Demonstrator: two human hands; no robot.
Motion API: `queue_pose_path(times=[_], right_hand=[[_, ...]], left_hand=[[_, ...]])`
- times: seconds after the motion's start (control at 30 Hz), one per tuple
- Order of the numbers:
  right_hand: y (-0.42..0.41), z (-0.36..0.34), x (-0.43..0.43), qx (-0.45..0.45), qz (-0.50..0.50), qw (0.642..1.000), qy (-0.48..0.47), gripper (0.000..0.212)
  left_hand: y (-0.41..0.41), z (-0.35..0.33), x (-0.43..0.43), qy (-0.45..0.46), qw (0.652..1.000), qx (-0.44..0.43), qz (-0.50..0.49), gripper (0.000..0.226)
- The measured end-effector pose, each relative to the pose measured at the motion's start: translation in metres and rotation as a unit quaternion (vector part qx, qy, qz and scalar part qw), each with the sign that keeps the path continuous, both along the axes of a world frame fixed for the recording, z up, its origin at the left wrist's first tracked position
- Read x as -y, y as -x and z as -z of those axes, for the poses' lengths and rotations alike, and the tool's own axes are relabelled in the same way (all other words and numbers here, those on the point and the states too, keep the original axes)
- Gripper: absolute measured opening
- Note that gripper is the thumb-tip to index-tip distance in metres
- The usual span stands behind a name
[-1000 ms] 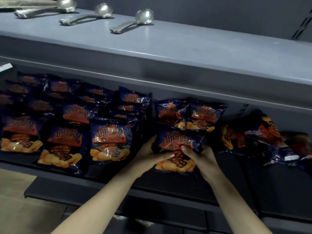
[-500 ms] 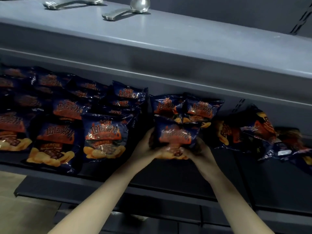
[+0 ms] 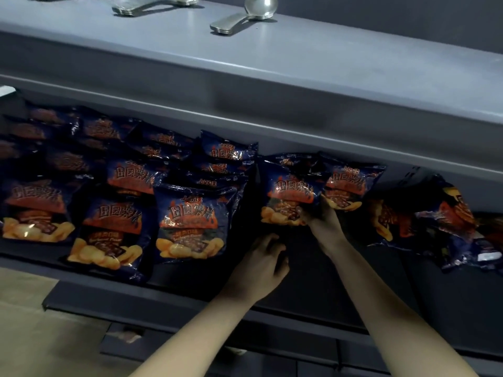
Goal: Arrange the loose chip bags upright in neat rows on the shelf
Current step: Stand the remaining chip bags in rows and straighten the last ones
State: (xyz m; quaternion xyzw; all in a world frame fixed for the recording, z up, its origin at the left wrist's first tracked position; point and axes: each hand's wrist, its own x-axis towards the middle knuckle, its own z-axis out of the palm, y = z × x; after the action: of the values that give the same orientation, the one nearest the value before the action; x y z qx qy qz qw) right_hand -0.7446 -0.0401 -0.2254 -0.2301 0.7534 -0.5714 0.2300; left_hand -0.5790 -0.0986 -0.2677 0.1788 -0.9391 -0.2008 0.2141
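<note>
Dark blue chip bags with orange flame print fill the dark shelf (image 3: 313, 270). Several stand in rows on the left, the nearest at the front being one bag (image 3: 192, 221). My right hand (image 3: 322, 217) grips the lower right corner of a bag (image 3: 290, 195) that stands upright in the middle, in front of another bag (image 3: 349, 185). My left hand (image 3: 262, 265) hovers below and left of that bag, fingers loosely curled, holding nothing. A loose heap of bags (image 3: 446, 219) lies tumbled at the right.
A grey upper shelf (image 3: 299, 77) juts out overhead, carrying metal ladles (image 3: 245, 16). The dark shelf's front lip (image 3: 190, 297) runs below my wrists. Bare dark shelf surface lies in front of the held bag and toward the right. A tan floor shows at lower left.
The bag went back and up from both hands to stand against the middle row. My left hand let go and dropped back toward the shelf front; my right hand still holds it.
</note>
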Motion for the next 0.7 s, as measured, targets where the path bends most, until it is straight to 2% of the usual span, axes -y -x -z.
queue_pose_path(times=[0.07, 0.1, 0.17, 0.27, 0.43, 0.57, 0.7], right_hand=[[-0.004, 0.003, 0.010, -0.035, 0.012, 0.999, -0.031, 0.035], [-0.003, 0.008, 0.013, -0.055, 0.017, 0.997, -0.045, 0.039], [0.003, 0.016, 0.018, -0.068, 0.023, 0.995, -0.068, 0.067], [0.001, 0.018, 0.023, -0.074, 0.003, 0.995, -0.066, 0.064], [-0.016, 0.009, 0.027, -0.058, -0.004, 0.997, -0.058, 0.073], [-0.024, 0.017, 0.021, -0.059, 0.042, 0.996, -0.057, 0.078], [-0.037, 0.022, 0.023, -0.090, 0.088, 0.991, -0.035, 0.084]], left_hand=[[0.000, 0.001, 0.001, -0.003, 1.000, 0.004, 0.001, 0.038], [0.000, 0.001, 0.001, -0.005, 1.000, 0.003, 0.002, 0.038], [0.000, 0.002, 0.001, -0.015, 1.000, 0.008, 0.007, 0.038], [0.002, 0.006, 0.002, -0.028, 1.000, 0.013, 0.004, 0.032], [0.001, 0.005, 0.002, -0.026, 0.999, 0.024, 0.010, 0.050], [0.000, 0.003, 0.002, -0.038, 0.998, 0.041, 0.026, 0.033], [-0.001, 0.002, 0.004, -0.038, 0.998, 0.044, 0.036, 0.030]])
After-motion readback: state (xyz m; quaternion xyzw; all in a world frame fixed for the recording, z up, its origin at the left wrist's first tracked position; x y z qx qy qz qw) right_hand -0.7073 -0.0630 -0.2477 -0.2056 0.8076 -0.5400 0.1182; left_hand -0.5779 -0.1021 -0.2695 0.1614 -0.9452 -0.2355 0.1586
